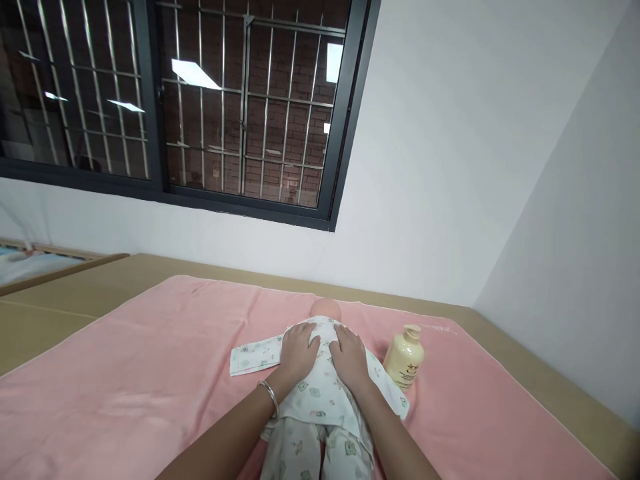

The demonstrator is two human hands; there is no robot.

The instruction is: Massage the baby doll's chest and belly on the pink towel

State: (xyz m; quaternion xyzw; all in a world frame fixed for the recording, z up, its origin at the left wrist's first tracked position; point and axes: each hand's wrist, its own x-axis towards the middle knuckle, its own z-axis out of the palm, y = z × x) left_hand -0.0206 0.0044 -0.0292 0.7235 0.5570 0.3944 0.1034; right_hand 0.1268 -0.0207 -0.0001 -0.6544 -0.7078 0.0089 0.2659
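Observation:
A baby doll [326, 308] lies on a pink blanket [150, 353], its head pointing away from me. It wears a white long-sleeved top [320, 393] with small printed figures and matching trousers [295, 450]. My left hand [299, 350] lies flat on the left side of the doll's upper body, a silver bangle [270, 393] on its wrist. On the right side of the upper body rests my right hand [350, 357], fingers stretched out. The sleeves spread out to both sides. Beside the right sleeve stands a pale yellow bottle [404, 357] with a cap.
The blanket covers a tan padded surface [145, 267] that meets a white wall [425, 167]. A dark-framed window [330, 167] with metal bars is above, at the left. At the far left edge there is a wooden-edged frame with light blue cloth [35, 267].

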